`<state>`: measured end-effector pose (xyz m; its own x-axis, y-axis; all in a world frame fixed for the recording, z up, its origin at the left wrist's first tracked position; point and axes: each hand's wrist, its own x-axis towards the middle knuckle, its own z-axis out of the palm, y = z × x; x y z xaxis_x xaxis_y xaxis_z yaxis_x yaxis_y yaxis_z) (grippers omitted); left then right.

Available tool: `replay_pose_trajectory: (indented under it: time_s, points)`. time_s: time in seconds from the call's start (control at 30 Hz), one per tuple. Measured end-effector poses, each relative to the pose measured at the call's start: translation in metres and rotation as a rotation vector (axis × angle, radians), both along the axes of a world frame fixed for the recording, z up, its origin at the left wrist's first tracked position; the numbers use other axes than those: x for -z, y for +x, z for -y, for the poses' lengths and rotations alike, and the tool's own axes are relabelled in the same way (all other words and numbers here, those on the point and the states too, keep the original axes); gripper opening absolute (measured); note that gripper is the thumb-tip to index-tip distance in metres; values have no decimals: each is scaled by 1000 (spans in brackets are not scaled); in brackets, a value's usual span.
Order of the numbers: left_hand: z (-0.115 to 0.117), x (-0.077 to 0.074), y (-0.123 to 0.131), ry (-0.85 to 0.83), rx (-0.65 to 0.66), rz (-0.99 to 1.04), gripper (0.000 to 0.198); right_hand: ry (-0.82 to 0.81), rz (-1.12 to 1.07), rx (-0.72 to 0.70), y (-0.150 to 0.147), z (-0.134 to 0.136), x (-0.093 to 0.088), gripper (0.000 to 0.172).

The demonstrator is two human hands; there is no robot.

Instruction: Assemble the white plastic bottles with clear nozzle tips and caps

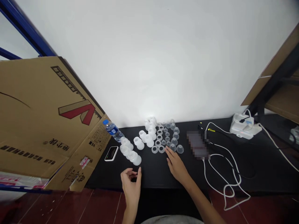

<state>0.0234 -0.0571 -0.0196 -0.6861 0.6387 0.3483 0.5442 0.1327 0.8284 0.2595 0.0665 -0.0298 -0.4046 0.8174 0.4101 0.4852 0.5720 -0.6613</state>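
Observation:
My left hand (131,185) hovers near the table's front edge, fingers curled and thumb apart, and I see nothing in it. Just beyond it stands a group of white plastic bottles (135,158). My right hand (176,165) reaches in from the right with its fingers stretched out, the fingertips at the edge of a translucent ring (161,149). Beside that ring lies another ring (154,149), the nearest of a column of several. Small clear plastic pieces (167,134) and clear dome caps (180,149) lie to the right of the rings. More white bottles (149,140) stand to their left.
On the left are a water bottle (113,130), a white-edged phone (111,153) and a large cardboard box (46,118). To the right lie a blurred dark device (198,145), loose white cables (230,161) and a white power strip (243,125). A white wall (163,62) backs the black table (154,174).

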Motion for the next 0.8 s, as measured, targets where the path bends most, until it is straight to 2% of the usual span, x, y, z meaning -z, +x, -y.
replay_pose_trajectory:
  time_s: [0.1,0.17,0.27,0.4,0.57,0.67,0.8]
  points:
    - [-1,-3,9,-41,202,-99,37,-26,-133,8,3,1,-2,56]
    - [-10,-14,15,-104,394,-91,42,-59,-239,35,5,1,-4,49]
    - [-34,-38,23,-167,532,-65,55,-103,-346,80,7,1,-7,40]
    - [-74,-64,25,-172,546,-129,62,-127,-363,70,8,-1,-6,37]
    - [-110,-74,20,-156,501,-223,53,-132,-321,22,6,-1,-3,40]
    - [-116,-73,20,-122,477,-248,39,-135,-314,20,6,-1,-3,37]
    - [-103,-73,25,-88,442,-269,28,-123,-324,35,7,0,-5,29]
